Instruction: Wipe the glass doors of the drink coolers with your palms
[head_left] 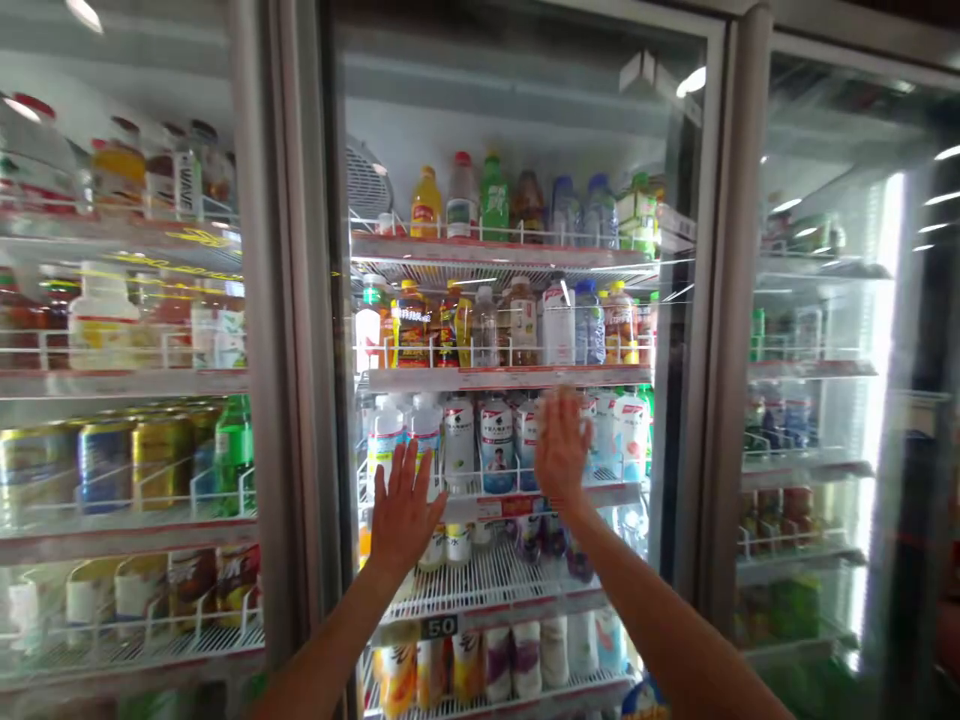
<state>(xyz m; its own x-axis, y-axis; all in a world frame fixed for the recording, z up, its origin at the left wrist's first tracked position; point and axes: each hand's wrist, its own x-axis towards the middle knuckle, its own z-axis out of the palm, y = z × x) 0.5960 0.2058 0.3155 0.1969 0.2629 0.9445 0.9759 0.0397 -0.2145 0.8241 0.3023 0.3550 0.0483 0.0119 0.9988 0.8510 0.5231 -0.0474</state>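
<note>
Both my hands are raised in front of a glass-fronted drinks fridge, with nothing in them. My left hand (406,512) is spread, fingers pointing up, before the white bottles (386,425) at the left of the third shelf. Farther right, my right hand (561,445) is stretched out and slightly blurred, level with that shelf and partly covering its bottles. A dark-labelled bottle (496,445) stands between the two hands. Whether either palm touches the glass, I cannot tell.
Upper shelves hold a green bottle (494,197), a yellow bottle (426,203) and others. Below are a wire shelf (487,575) and a lower row of drinks. Metal frames (289,300) separate neighbouring fridges; gold cans (159,455) stand left. Lights reflect in the glass.
</note>
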